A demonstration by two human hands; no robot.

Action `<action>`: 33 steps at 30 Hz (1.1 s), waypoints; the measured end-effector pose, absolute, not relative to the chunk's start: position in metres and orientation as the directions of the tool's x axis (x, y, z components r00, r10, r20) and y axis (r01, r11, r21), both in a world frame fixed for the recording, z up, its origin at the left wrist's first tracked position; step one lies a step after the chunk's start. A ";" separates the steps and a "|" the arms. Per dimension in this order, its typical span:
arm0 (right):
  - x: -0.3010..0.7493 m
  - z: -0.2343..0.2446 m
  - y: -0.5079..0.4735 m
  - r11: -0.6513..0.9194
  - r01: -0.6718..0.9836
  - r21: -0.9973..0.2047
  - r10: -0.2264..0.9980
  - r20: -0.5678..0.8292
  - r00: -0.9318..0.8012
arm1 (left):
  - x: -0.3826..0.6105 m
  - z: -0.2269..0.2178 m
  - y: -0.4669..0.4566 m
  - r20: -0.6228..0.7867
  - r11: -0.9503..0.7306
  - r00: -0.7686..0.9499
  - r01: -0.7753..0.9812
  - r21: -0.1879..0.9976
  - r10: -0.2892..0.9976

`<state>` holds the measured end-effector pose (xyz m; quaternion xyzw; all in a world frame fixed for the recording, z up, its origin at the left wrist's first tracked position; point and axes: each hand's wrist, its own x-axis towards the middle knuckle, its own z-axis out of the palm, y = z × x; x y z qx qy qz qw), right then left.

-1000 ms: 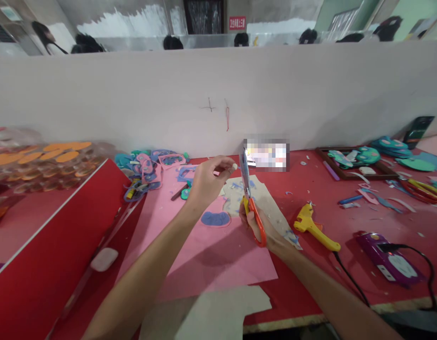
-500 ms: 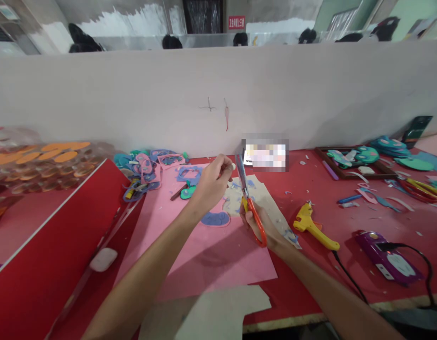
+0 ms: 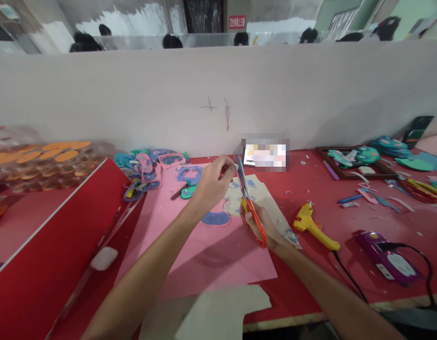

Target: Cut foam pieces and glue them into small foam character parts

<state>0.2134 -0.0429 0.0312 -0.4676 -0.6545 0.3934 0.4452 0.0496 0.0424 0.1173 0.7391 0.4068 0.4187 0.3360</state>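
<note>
My right hand (image 3: 261,225) grips orange-handled scissors (image 3: 247,204), blades pointing up and slightly open. My left hand (image 3: 211,182) is raised over the table, its fingers pinched on a small white piece (image 3: 234,167) held right at the blade tips. Below the hands lie a pink foam sheet (image 3: 204,250) with a blue cut-out shape (image 3: 215,218) on it and a beige sheet (image 3: 264,200) carrying blue scraps.
A yellow glue gun (image 3: 315,226) and a purple device with a black cable (image 3: 388,259) lie right on the red table (image 3: 310,184). Coloured foam cut-outs (image 3: 147,167) pile at the back left, a tray of teal shapes (image 3: 356,160) at back right. A red box (image 3: 45,250) stands left. A white partition runs behind.
My left hand moved the white piece right, up to the scissor blades, and the scissors tilted slightly left toward it.
</note>
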 end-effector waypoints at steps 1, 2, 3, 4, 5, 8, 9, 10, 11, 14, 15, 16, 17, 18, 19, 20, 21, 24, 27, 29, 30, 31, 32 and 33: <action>0.214 0.031 -0.043 0.254 0.259 -0.932 0.962 0.216 -0.165 | 0.050 0.118 0.042 0.354 -0.453 0.321 0.323 0.831 0.879; 0.214 0.031 -0.043 0.252 0.252 -0.934 0.963 0.216 -0.162 | 0.050 0.118 0.042 0.363 -0.463 0.323 0.327 0.824 0.874; 0.214 0.030 -0.043 0.248 0.246 -0.937 0.964 0.213 -0.159 | 0.050 0.119 0.042 0.373 -0.474 0.324 0.334 0.815 0.870; 0.214 0.030 -0.043 0.241 0.239 -0.941 0.965 0.206 -0.161 | 0.049 0.119 0.042 0.381 -0.483 0.324 0.342 0.806 0.866; 0.214 0.030 -0.043 0.236 0.233 -0.944 0.966 0.201 -0.164 | 0.049 0.119 0.042 0.387 -0.490 0.325 0.350 0.799 0.863; 0.214 0.030 -0.043 0.237 0.223 -0.946 0.964 0.200 -0.176 | 0.048 0.118 0.043 0.396 -0.499 0.323 0.362 0.787 0.859; 0.214 0.030 -0.043 0.239 0.223 -0.945 0.964 0.203 -0.174 | 0.048 0.118 0.043 0.397 -0.500 0.324 0.363 0.787 0.859; 0.214 0.030 -0.043 0.241 0.225 -0.944 0.964 0.207 -0.167 | 0.048 0.117 0.044 0.395 -0.499 0.325 0.362 0.787 0.859; 0.214 0.030 -0.044 0.241 0.227 -0.944 0.965 0.208 -0.160 | 0.048 0.116 0.044 0.394 -0.498 0.326 0.362 0.788 0.859; 0.213 0.031 -0.043 0.245 0.233 -0.941 0.966 0.216 -0.143 | 0.049 0.115 0.044 0.385 -0.494 0.332 0.370 0.787 0.861; 0.213 0.031 -0.043 0.246 0.236 -0.940 0.966 0.218 -0.139 | 0.049 0.115 0.043 0.384 -0.494 0.333 0.374 0.785 0.861; 0.212 0.032 -0.043 0.249 0.237 -0.939 0.966 0.222 -0.135 | 0.049 0.115 0.043 0.383 -0.494 0.334 0.379 0.782 0.862; 0.212 0.032 -0.043 0.252 0.237 -0.938 0.965 0.227 -0.130 | 0.050 0.115 0.043 0.382 -0.495 0.335 0.381 0.781 0.861; 0.212 0.033 -0.043 0.254 0.236 -0.938 0.965 0.230 -0.126 | 0.050 0.116 0.042 0.382 -0.495 0.334 0.383 0.780 0.861; 0.212 0.033 -0.043 0.255 0.235 -0.938 0.965 0.231 -0.124 | 0.050 0.116 0.042 0.383 -0.495 0.333 0.384 0.780 0.862; 0.212 0.034 -0.044 0.254 0.233 -0.939 0.965 0.231 -0.122 | 0.050 0.116 0.042 0.384 -0.495 0.332 0.385 0.779 0.862; 0.212 0.035 -0.044 0.252 0.233 -0.939 0.966 0.230 -0.120 | 0.049 0.116 0.042 0.385 -0.495 0.330 0.387 0.778 0.862; 0.211 0.036 -0.045 0.237 0.233 -0.943 0.970 0.217 -0.111 | 0.049 0.116 0.042 0.388 -0.496 0.324 0.392 0.775 0.863; 0.210 0.035 -0.046 0.224 0.226 -0.948 0.973 0.207 -0.098 | 0.049 0.116 0.042 0.393 -0.501 0.325 0.393 0.771 0.860; 0.210 0.035 -0.046 0.221 0.224 -0.949 0.974 0.204 -0.095 | 0.050 0.117 0.042 0.395 -0.503 0.326 0.392 0.770 0.859; 0.210 0.034 -0.045 0.220 0.224 -0.949 0.975 0.204 -0.093 | 0.050 0.117 0.042 0.395 -0.502 0.325 0.392 0.771 0.859; 0.210 0.034 -0.045 0.220 0.224 -0.950 0.975 0.204 -0.091 | 0.050 0.117 0.042 0.394 -0.501 0.324 0.392 0.771 0.860; 0.210 0.034 -0.045 0.218 0.223 -0.950 0.975 0.202 -0.091 | 0.050 0.117 0.042 0.392 -0.499 0.323 0.393 0.772 0.861; 0.210 0.033 -0.044 0.214 0.221 -0.951 0.976 0.198 -0.093 | 0.050 0.117 0.042 0.391 -0.497 0.322 0.393 0.773 0.862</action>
